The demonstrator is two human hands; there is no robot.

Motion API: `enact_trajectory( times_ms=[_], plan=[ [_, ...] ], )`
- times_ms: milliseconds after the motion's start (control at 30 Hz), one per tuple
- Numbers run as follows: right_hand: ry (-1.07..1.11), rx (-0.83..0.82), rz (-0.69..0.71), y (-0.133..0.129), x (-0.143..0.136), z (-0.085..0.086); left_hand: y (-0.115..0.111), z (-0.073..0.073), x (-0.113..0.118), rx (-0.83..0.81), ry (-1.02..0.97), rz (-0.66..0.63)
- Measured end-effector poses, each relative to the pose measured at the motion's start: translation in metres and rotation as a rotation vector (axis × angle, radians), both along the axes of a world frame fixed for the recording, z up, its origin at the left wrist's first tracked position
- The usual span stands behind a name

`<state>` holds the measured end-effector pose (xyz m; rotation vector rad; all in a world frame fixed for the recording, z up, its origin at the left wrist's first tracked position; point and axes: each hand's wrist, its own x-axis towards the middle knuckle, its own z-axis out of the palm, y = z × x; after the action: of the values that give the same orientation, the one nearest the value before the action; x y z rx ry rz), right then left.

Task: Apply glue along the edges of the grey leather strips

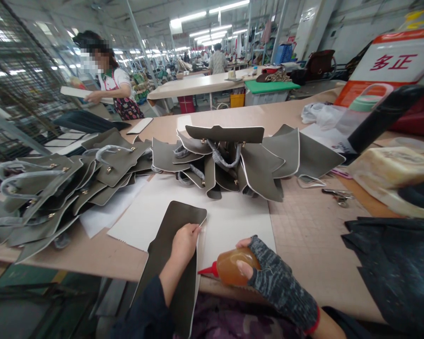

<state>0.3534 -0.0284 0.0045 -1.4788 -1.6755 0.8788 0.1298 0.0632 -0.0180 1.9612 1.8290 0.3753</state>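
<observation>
My left hand (184, 245) grips the right edge of a long dark olive leather panel (162, 254) that reaches from the white sheet down over the table's front edge. In my right hand (265, 263), which wears a grey fingerless knit glove (282, 278), lies a squeeze bottle (233, 266) of amber liquid. Its red nozzle points left, close to the panel's right edge; whether it touches I cannot tell. Both rest over a white sheet (236, 221). Just beyond stands a pile of olive bag pieces (219, 165) with wrapped handles and small gold fittings.
More handled bag pieces (56, 188) are heaped at the left. On the right are a metal clip (341, 195), a yellowish block (399, 169), a black cylinder (385, 117) and black sheets (395, 268). Across the table, a person (116, 87) holds a pale panel.
</observation>
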Motion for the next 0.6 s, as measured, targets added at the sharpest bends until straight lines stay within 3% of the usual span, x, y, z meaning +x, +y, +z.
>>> enact_trajectory(
  times_ms=[233,600],
  plan=[
    [0.013,-0.085,0.088,-0.011,0.002,0.004,0.0,0.0,0.0,-0.003,0.01,0.008],
    [0.025,-0.06,0.067,-0.022,-0.001,0.006,-0.001,0.0,0.0,-0.004,0.01,0.01]
  ],
)
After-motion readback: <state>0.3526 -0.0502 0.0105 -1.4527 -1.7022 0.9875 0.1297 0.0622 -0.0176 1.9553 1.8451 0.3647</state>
